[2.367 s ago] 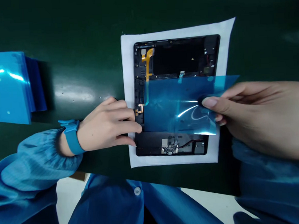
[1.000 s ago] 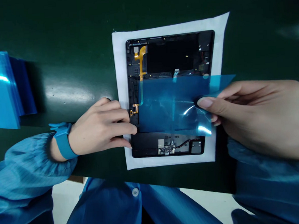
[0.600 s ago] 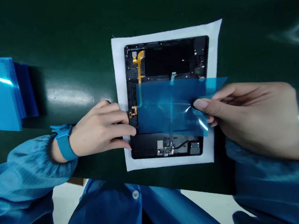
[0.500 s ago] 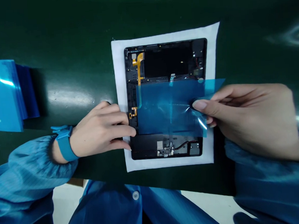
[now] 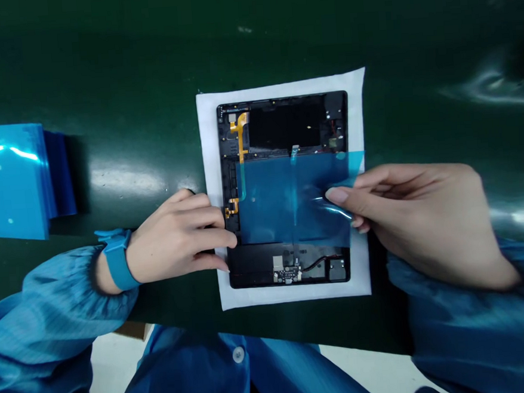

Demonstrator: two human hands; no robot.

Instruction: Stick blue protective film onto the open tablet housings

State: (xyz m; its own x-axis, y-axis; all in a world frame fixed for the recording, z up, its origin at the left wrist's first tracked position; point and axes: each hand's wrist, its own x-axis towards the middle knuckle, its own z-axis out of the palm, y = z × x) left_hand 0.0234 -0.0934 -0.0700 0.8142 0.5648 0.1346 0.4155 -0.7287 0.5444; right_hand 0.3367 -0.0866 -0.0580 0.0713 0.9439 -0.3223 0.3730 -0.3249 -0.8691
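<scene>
Blue film [image 5: 289,200] lies over the middle of the opened tablet [image 5: 288,188], which sits on a white sheet [image 5: 212,194] on the green bench [image 5: 125,110]. It looks roughly placed but not pressed down: its right edge lifts and curls where the right hand [image 5: 416,221] pinches it between thumb and fingertips. The left hand [image 5: 179,238], fingers together, presses the tablet's left rim. The bench is open all round; a stack of blue films [image 5: 13,178] sits well apart, far left.

Green table [image 5: 137,79], white sheet [image 5: 212,200], blue films [image 5: 9,178]
</scene>
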